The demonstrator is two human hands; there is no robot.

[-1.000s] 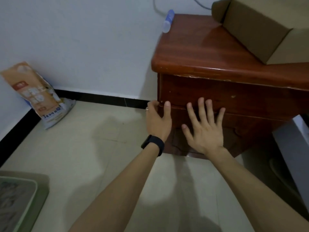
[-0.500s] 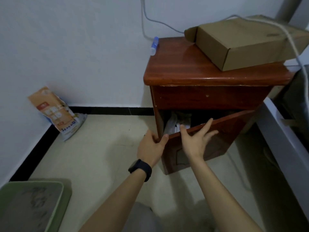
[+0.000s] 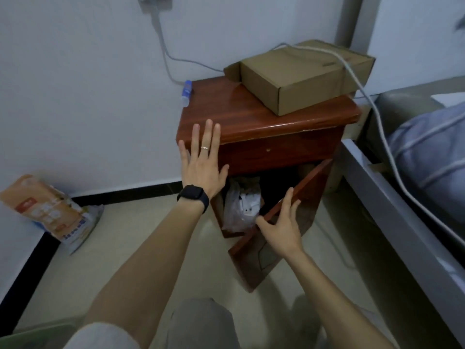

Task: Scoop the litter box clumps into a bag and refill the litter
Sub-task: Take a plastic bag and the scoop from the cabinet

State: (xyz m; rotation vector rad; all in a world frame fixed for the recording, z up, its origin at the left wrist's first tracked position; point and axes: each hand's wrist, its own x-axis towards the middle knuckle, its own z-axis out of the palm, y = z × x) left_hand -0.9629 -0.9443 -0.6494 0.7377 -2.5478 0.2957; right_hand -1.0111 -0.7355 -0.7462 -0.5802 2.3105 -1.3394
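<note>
Wall-side cabinet (image 3: 276, 152): my left hand (image 3: 203, 159) presses flat, fingers straight; my right hand (image 3: 281, 227) grips its door (image 3: 251, 268). Scooping and refilling apparently unstarted.

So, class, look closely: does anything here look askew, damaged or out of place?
Yes. The cabinet door hangs crooked, tilted off vertical with its lower corner near the floor, as if loose from its hinges. The right hand grips its edge.
</note>
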